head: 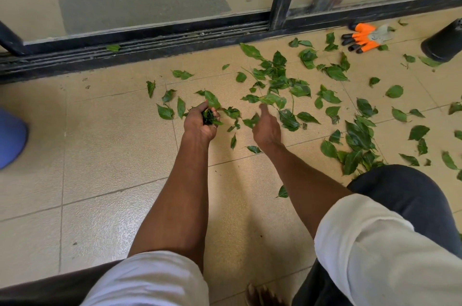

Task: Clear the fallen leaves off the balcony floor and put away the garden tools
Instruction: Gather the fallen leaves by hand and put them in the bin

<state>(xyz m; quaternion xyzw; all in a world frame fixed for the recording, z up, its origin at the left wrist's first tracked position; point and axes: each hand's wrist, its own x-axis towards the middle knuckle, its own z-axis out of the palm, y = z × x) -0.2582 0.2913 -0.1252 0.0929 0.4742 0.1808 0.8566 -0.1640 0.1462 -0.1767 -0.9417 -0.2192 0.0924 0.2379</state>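
1. Left hand (200, 122) grips a bunch of green leaves (210, 115), fingers curled round it.
2. Right hand (266, 127) reaches forward, fingers extended, over the scattered leaves (280, 80) on the tiled floor (112, 155).
3. Orange-and-black gloves (362, 38) lie near the sliding-door track (150, 40); black pot (443, 40) just beside.

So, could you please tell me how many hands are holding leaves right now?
1. The left hand grips a bunch of leaves just above the floor; the right hand reaches toward loose leaves, holding nothing visible.
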